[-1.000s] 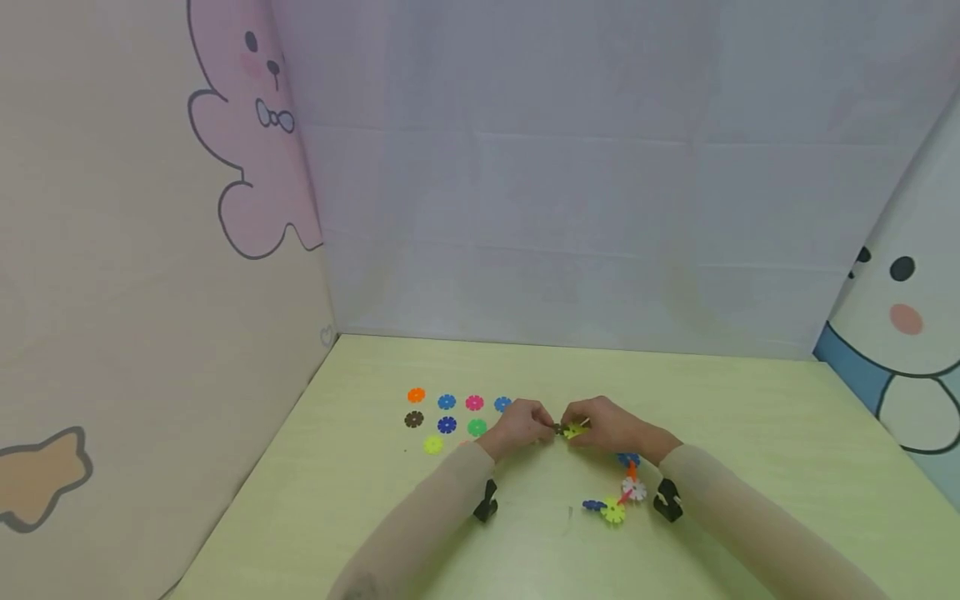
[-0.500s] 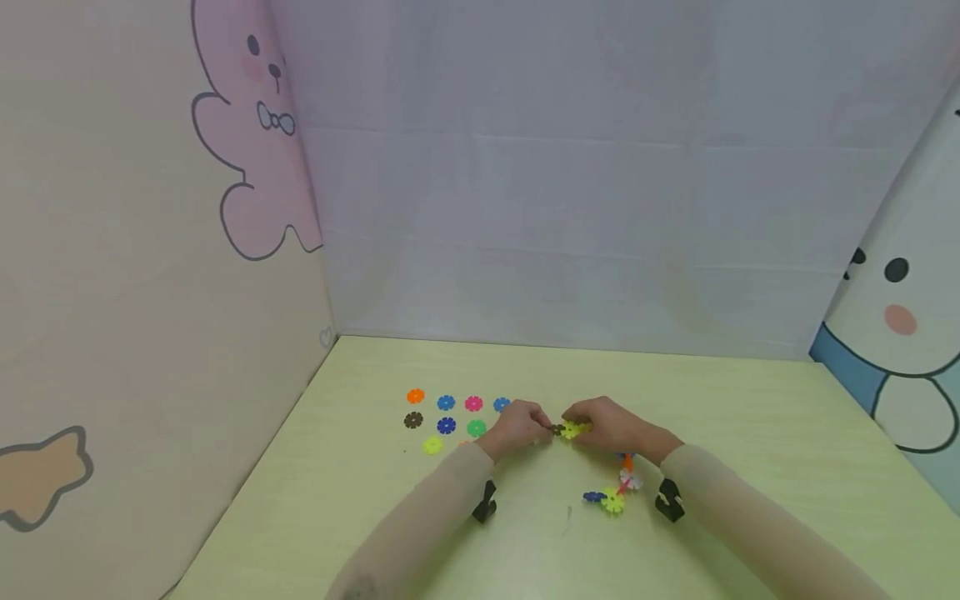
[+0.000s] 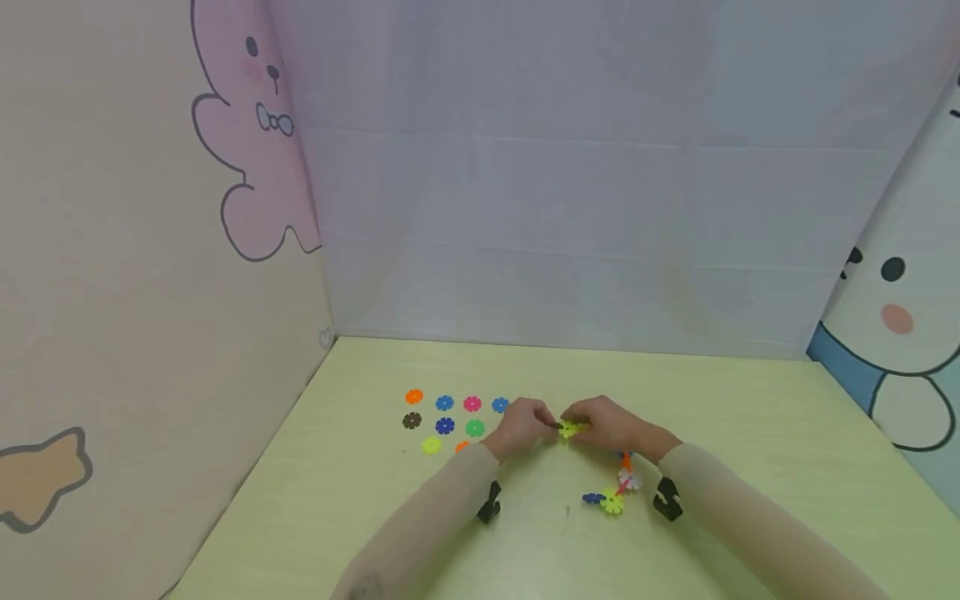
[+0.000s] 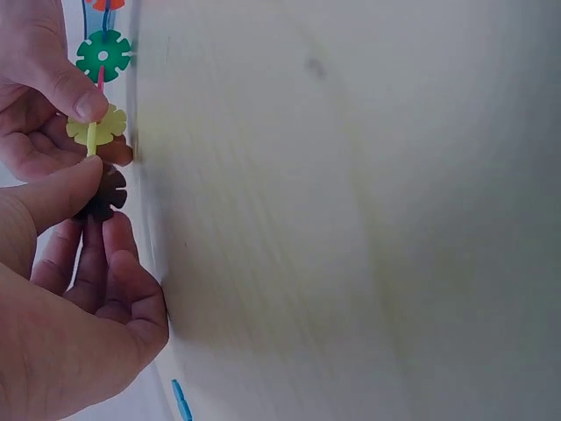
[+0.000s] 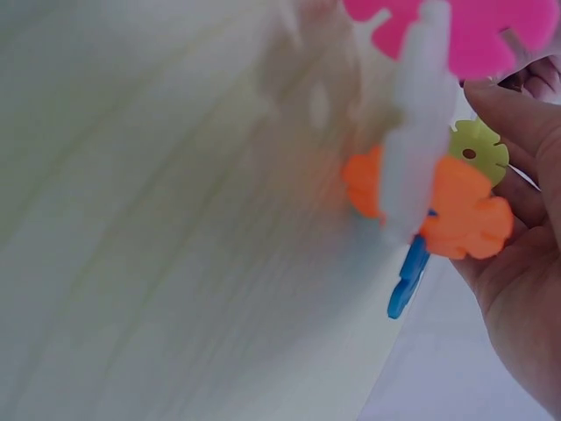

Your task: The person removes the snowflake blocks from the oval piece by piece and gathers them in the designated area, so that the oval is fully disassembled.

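Between finger and thumb, my left hand [image 3: 522,427] pinches a dark brown notched disc [image 4: 110,191]. My right hand [image 3: 611,425] holds a yellow notched disc [image 4: 107,125] facing it, part of a chain of linked snowflake discs. A thin yellow piece [image 4: 91,139] spans from that disc to the left thumb tip, right at the brown disc. Further along the chain is a green disc [image 4: 103,55]. Near the right wrist, the chain bends toward me through an orange disc [image 3: 627,462], a white disc [image 3: 629,479], another yellow disc [image 3: 612,502] and a navy disc [image 3: 592,498].
Loose discs lie in rows on the pale table [image 3: 360,517] left of my hands, among them an orange one [image 3: 414,397], a brown one [image 3: 412,421] and a green one [image 3: 475,428]. A curtain wall [image 3: 525,250] closes the back.
The brown disc has turned and come closer against the yellow disc between my hands. The chain's near end has shifted slightly left and away from me.
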Tool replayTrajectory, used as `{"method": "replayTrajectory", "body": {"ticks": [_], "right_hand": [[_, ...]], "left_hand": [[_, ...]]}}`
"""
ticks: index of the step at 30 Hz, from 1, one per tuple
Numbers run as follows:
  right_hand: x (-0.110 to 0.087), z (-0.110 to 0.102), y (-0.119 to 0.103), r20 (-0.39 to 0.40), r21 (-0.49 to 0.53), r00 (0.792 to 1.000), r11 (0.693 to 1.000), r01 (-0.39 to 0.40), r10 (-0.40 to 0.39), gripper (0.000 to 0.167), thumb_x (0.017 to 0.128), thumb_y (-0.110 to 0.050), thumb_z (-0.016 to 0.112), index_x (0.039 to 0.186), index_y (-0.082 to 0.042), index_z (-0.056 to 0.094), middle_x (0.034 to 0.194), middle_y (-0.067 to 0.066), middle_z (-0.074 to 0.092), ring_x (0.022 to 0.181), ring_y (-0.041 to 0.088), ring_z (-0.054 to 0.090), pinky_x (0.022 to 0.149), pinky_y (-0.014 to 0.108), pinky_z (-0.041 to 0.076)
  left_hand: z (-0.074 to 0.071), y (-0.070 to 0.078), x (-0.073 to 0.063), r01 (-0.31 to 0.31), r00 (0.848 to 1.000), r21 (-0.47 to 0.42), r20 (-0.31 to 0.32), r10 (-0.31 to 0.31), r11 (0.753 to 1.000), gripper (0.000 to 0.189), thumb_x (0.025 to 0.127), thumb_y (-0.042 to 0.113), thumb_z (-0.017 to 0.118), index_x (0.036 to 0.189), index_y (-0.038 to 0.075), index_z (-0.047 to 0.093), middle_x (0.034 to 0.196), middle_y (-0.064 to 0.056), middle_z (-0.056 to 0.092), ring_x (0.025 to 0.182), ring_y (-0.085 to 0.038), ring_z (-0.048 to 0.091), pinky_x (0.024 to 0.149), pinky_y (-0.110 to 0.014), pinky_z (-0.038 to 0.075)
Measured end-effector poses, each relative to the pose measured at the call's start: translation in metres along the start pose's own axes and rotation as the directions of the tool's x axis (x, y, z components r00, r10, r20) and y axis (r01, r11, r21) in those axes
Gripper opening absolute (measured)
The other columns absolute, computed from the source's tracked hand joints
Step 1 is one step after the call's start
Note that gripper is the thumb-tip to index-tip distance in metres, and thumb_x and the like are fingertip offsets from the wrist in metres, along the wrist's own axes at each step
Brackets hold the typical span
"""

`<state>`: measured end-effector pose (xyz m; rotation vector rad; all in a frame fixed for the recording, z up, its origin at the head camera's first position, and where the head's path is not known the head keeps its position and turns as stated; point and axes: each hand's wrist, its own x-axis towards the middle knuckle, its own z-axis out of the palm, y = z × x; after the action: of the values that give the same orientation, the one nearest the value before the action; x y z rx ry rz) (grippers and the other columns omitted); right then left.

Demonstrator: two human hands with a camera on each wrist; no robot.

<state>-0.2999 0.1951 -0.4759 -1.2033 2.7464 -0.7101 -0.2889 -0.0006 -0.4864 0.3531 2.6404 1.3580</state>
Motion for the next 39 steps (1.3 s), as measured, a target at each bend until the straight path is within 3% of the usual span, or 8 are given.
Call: {"method": "replayTrajectory", "body": {"ticks": [9, 18, 25, 33, 39], "right_hand": [[0.0014, -0.0004, 0.0016, 0.02, 0.013, 1.0, 1.0, -0.007, 0.007, 0.029, 0.084, -0.013, 0.072, 0.112, -0.005, 0.067, 0.105, 0.001, 0.067, 0.097, 0.018, 0.061, 0.084, 0.038, 0.049], [0.0018, -0.0022, 0.0023, 0.038, -0.016, 0.999, 1.0, 0.023, -0.023, 0.027, 0.085, -0.012, 0.071, 0.111, -0.006, 0.069, 0.103, 0.001, 0.066, 0.093, 0.016, 0.061, 0.082, 0.037, 0.05], [0.0016, -0.0022, 0.0013, 0.049, -0.024, 0.999, 1.0, 0.016, -0.015, 0.026, 0.085, -0.012, 0.071, 0.11, -0.007, 0.069, 0.102, 0.0, 0.066, 0.09, 0.014, 0.06, 0.082, 0.036, 0.05], [0.0005, -0.0041, -0.0018, 0.052, -0.016, 0.999, 1.0, 0.007, -0.006, 0.026, 0.084, -0.012, 0.071, 0.11, -0.006, 0.069, 0.102, 0.001, 0.066, 0.09, 0.015, 0.06, 0.081, 0.036, 0.05], [-0.0006, -0.0046, -0.0006, 0.049, -0.026, 0.999, 0.999, 0.022, -0.021, 0.025, 0.084, -0.007, 0.071, 0.109, -0.004, 0.068, 0.103, 0.004, 0.067, 0.093, 0.018, 0.061, 0.082, 0.038, 0.05]], "left_hand": [[-0.0004, -0.0018, 0.0016, -0.077, 0.997, -0.053, -0.005, 0.077, 0.996, 0.009, 0.077, 0.003, 0.075, 0.08, 0.007, 0.068, 0.076, 0.003, 0.065, 0.071, -0.009, 0.053, 0.063, -0.022, 0.044], [0.0015, -0.0025, 0.0043, -0.135, 0.99, 0.007, -0.036, 0.136, 0.991, 0.008, 0.077, 0.003, 0.077, 0.077, 0.007, 0.07, 0.073, 0.001, 0.068, 0.07, -0.007, 0.055, 0.066, -0.022, 0.046], [0.0029, -0.0037, 0.0066, -0.129, 0.991, 0.056, -0.038, 0.131, 0.99, 0.009, 0.077, 0.005, 0.077, 0.075, 0.009, 0.069, 0.07, 0.004, 0.066, 0.07, -0.006, 0.055, 0.069, -0.023, 0.046], [0.0036, 0.0001, 0.005, -0.168, 0.984, 0.125, -0.043, 0.175, 0.978, 0.01, 0.076, 0.004, 0.078, 0.074, 0.008, 0.069, 0.069, 0.003, 0.067, 0.069, -0.007, 0.057, 0.07, -0.022, 0.047], [0.0005, 0.0028, 0.0035, -0.151, 0.988, 0.136, 0.001, 0.152, 0.979, 0.009, 0.077, 0.001, 0.075, 0.076, 0.006, 0.068, 0.071, 0.003, 0.066, 0.069, -0.007, 0.056, 0.069, -0.021, 0.048]]}}
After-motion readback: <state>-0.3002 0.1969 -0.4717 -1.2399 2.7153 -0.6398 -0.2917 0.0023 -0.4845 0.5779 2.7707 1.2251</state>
